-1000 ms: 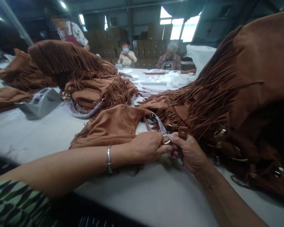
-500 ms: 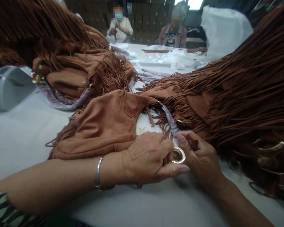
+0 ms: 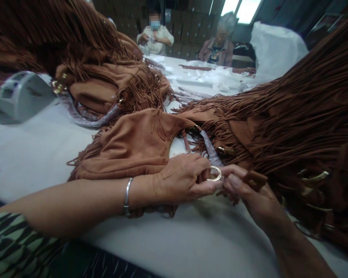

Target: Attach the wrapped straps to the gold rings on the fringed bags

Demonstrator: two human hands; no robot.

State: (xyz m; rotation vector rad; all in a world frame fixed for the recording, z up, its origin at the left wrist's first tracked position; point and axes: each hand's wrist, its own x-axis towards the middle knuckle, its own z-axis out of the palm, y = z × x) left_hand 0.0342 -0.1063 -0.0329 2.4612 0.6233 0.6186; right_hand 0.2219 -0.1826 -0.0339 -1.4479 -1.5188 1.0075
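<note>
A brown fringed handbag (image 3: 136, 144) lies on its side on the white table in front of me. Its handle (image 3: 210, 148), wrapped in clear film, curves down toward my fingers. My left hand (image 3: 181, 177), with a silver bangle at the wrist, pinches a gold metal ring (image 3: 219, 173) at the end of the handle. Close against the ring, the fingertips of my right hand (image 3: 251, 193) are closed on a brown leather strap (image 3: 255, 180). One end of that strap sticks out above the right hand. My fingers hide how strap and ring are joined.
Fringed bags (image 3: 92, 92) are piled at left, one with a film-wrapped handle. Another brown fringed heap (image 3: 278, 116) rises at right. A grey plastic tape dispenser-like object (image 3: 29, 98) stands far left. Across the table (image 3: 23, 154) are white wrappings (image 3: 220, 77) and two people (image 3: 156, 38).
The brown strap end now sticks out farther above my right hand. The ring has turned and both hands have shifted slightly. The whole view has moved a little.
</note>
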